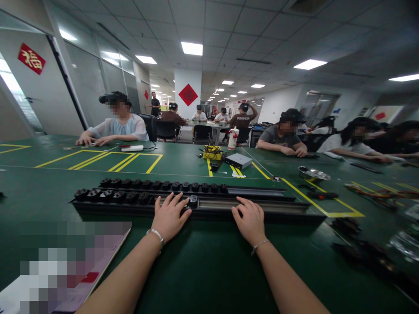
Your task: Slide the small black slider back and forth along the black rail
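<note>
A long black channel [248,212] lies across the green table before me, with several black socket-like modules [119,197] seated along its left half. My left hand [170,219] rests on the channel's middle, fingers spread, next to a single module [193,201]. Farther right, my right hand [250,221] lies over the near edge with its fingers stretched out and nothing gripped. Just behind, a second black channel [262,192] carries a row of similar modules [166,186]. What lies under my left fingers is partly hidden.
A metal bowl [314,173], a dark-handled tool [322,195] and cables [369,190] lie to the right. A grey box [238,161] and a yellow box [212,152] stand behind the channels. A blurred-out flat item [98,266] is at front left. Co-workers sit across the table.
</note>
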The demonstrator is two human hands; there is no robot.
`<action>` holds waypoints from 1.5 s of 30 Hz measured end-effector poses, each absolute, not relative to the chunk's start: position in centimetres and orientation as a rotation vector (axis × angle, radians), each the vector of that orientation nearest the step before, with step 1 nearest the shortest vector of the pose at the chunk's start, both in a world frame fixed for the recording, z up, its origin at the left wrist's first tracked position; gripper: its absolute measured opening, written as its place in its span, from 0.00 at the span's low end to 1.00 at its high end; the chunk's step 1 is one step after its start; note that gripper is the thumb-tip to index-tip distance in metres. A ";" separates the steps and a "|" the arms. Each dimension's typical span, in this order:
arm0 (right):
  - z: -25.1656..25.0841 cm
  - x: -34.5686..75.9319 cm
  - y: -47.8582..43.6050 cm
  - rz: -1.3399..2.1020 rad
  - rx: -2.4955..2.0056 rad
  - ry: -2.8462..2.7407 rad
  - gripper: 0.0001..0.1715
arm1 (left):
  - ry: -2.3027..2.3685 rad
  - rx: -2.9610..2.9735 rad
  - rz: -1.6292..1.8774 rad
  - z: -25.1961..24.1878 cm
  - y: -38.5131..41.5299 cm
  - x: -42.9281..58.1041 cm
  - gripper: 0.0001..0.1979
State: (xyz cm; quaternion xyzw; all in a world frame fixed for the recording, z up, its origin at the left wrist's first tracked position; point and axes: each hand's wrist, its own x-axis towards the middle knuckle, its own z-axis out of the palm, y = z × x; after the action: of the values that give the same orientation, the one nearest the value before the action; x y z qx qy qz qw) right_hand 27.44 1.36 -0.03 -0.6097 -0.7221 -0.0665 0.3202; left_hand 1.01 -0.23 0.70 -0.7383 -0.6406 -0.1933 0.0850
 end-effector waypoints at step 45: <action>0.0 27.3 1.3 -0.208 -1.611 -1.897 0.17 | -1.788 -2.319 -0.557 0.3 -0.2 1.2 0.23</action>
State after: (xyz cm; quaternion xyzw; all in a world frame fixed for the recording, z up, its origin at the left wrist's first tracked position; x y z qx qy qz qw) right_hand 27.34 1.26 0.01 -0.6120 -0.7204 -0.0791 0.3164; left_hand 1.23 -0.19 0.35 -0.7755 -0.5979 -0.1863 0.0806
